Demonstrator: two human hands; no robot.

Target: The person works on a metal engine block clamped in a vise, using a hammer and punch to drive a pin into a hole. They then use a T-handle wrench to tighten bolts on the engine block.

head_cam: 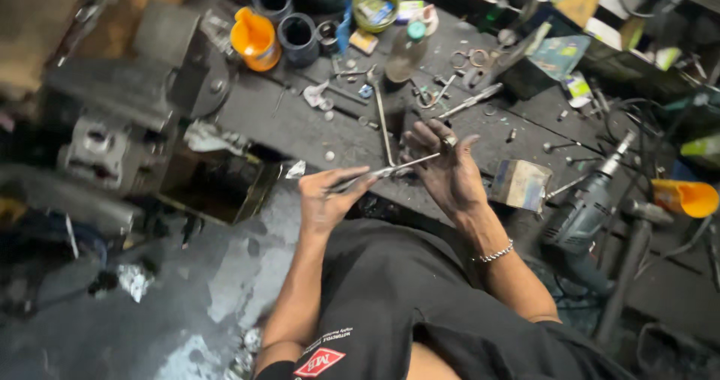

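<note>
**Two hands hold a thin metal rod over a crowded workbench**

Seen from above, a person in a black shirt stands at a dark, greasy workbench (300, 125). Both bare hands are raised in front of the chest, close together but not touching. The left hand (324, 198) is curled shut around one end of a thin metal rod (390, 170). The rod runs up and to the right from that hand to the right hand (444, 168), whose fingertips pinch its far end. The rod bridges the gap between the two hands and hangs above the bench's front edge. The right hand wears a ring, and a silver chain bracelet (496, 252) circles its wrist.

Just right of the right hand, a small worn rectangular block (521, 183) rests on the bench. Further right lies a grey power drill (589, 204), and beyond it an orange funnel (684, 198). At the back of the bench stand an orange jug (255, 39), a dark cup (298, 39), a green bowl (376, 1) and a clear bottle with a green cap (407, 50). A bench vise (161, 65) sits at the left. Loose bolts, rings and small tools are scattered across the surface.
</note>
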